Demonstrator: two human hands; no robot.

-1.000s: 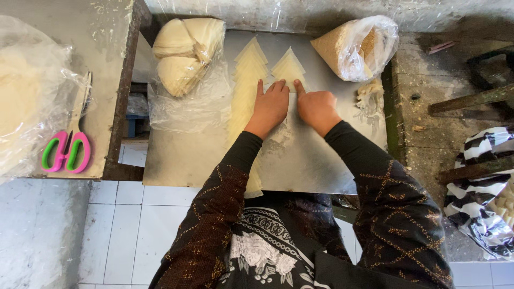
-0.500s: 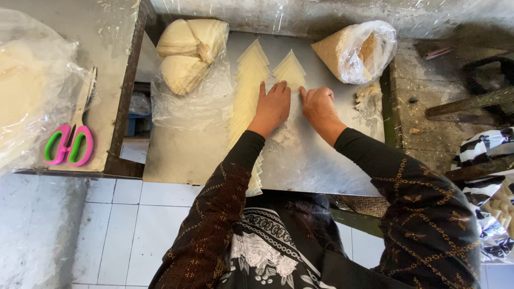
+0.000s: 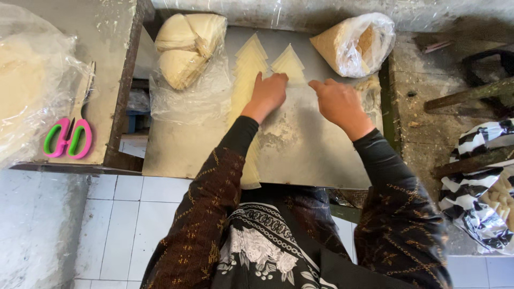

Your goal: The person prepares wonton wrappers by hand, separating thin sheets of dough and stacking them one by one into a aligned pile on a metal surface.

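I look down at a grey metal counter (image 3: pixel 176 150) dusted with flour. My left hand (image 3: pixel 269 92) lies flat, fingers together, its fingertips resting on the lower edge of a short stack of pale triangular pastry sheets (image 3: pixel 288 63). Just to the left runs a longer row of overlapping triangles (image 3: pixel 247 75), reaching from the far edge back towards my body. My right hand (image 3: pixel 336 99) is loosely open, palm down, fingers pointing left towards the same short stack; I cannot tell whether it touches a sheet or only the floured surface. Neither hand grips anything.

To lay a sheet well, I judge that light, flat pressure is best, sliding the thin dough so its point lines up with the one beneath, without creasing it.

A plastic bag of folded dough rounds (image 3: pixel 184 45) sits at far left of the counter, and a bag of brownish filling (image 3: pixel 356 45) at far right. Pink and green scissors (image 3: pixel 68 139) lie on a neighbouring counter.
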